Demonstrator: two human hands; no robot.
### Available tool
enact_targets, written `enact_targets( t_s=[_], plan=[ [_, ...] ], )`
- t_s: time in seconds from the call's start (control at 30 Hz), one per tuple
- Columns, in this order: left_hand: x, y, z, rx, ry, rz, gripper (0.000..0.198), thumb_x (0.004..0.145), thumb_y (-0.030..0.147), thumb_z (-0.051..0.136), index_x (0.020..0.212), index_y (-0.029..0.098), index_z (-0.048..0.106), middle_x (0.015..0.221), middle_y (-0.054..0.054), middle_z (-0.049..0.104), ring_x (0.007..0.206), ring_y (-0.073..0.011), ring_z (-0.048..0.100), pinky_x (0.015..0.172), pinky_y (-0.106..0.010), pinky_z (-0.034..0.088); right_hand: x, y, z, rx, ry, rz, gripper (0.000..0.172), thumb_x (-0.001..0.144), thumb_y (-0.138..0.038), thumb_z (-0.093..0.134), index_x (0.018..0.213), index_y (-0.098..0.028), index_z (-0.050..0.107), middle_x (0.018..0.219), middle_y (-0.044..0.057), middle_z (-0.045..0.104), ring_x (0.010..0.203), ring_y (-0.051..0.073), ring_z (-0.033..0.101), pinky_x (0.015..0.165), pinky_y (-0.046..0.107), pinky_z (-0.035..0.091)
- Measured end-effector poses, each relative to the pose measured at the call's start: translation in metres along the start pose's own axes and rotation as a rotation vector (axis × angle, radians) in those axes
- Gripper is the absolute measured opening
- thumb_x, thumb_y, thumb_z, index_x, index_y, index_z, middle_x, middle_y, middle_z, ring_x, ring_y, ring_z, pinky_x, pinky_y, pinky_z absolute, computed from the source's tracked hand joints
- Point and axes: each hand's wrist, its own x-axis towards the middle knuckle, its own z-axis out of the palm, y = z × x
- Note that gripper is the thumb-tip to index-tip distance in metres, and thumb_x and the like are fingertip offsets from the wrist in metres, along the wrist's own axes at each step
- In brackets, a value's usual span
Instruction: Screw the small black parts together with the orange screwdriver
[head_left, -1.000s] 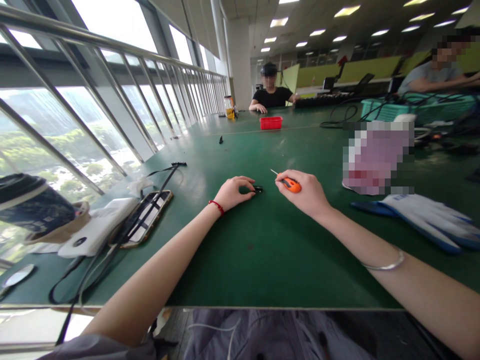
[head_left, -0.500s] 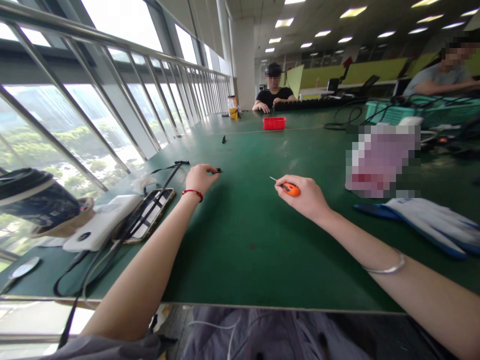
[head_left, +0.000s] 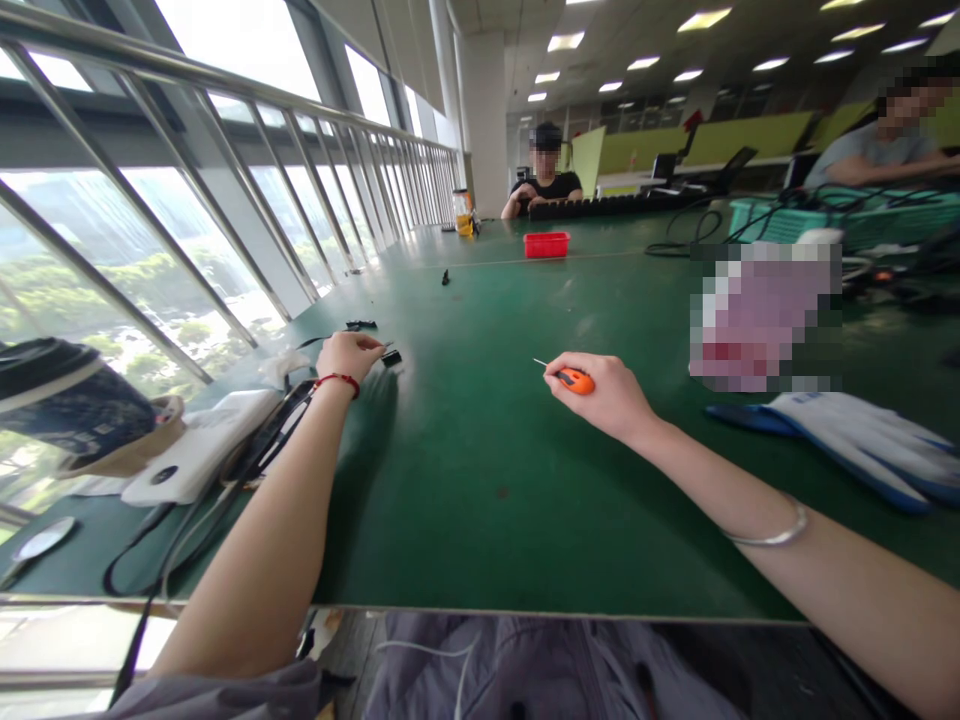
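my left hand point(head_left: 345, 354) is out on the left part of the green table point(head_left: 480, 520), thumb and fingers drawn narrow, tips right at a small black part point(head_left: 391, 357). can't tell if i'm pinching it or if it's lying on the table against my fingertips. red bracelet point(head_left: 339, 380) on that wrist. another black piece point(head_left: 361, 324) lies just beyond my knuckles, and a smaller dark bit point(head_left: 445, 277) sits farther up the table, well apart from both hands.

my right hand point(head_left: 606, 392) is closed around an orange screwdriver point(head_left: 577, 381), fingers wrapped on the handle, thin shaft pointing left and slightly away from me, tip touching nothing that i can make out. silver bangle point(head_left: 780, 532) on that forearm. bare tabletop between the two hands.

left side, by my forearm: white device point(head_left: 199, 450), black strap point(head_left: 120, 580), dark cup point(head_left: 67, 395) tilted in view, phone partly hidden by my arm. right side: white-and-blue gloves point(head_left: 862, 435) near my right forearm, pinkish package point(head_left: 765, 325) behind them, pixelated. farther back: red box point(head_left: 546, 245), bottle point(head_left: 463, 212) by the railing point(head_left: 300, 150), teal basket point(head_left: 832, 220) with cables. one person point(head_left: 559, 187) sits at the far end, another point(head_left: 862, 155) at far right.
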Motion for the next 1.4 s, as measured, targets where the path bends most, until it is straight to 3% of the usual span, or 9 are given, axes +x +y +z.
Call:
enact_targets(
  t_s=[0.33,1.4],
  plan=[
    [0.004,-0.015,0.009,0.003,-0.085,-0.011,0.029,0.070,0.039,0.062,0.088,0.020,0.074,0.089,-0.004,0.073,0.081,-0.0199,0.064,0.069,-0.024,0.048,0.000,0.000,0.001,-0.005,-0.036,-0.013,0.011,0.077,-0.029,0.055,0.077,-0.024,0.065,0.083,-0.002,0.071,0.072,0.017,0.064,0.066,0.029,0.047],
    [0.006,-0.017,0.016,-0.079,-0.086,0.006,0.031,0.069,0.038,0.061,0.092,0.021,0.073,0.089,-0.004,0.073,0.082,-0.0196,0.065,0.070,-0.024,0.049,-0.001,0.000,0.002,-0.031,-0.079,-0.089,0.010,0.077,-0.027,0.055,0.078,-0.025,0.064,0.085,-0.002,0.071,0.072,0.016,0.064,0.065,0.028,0.046]
  ],
)
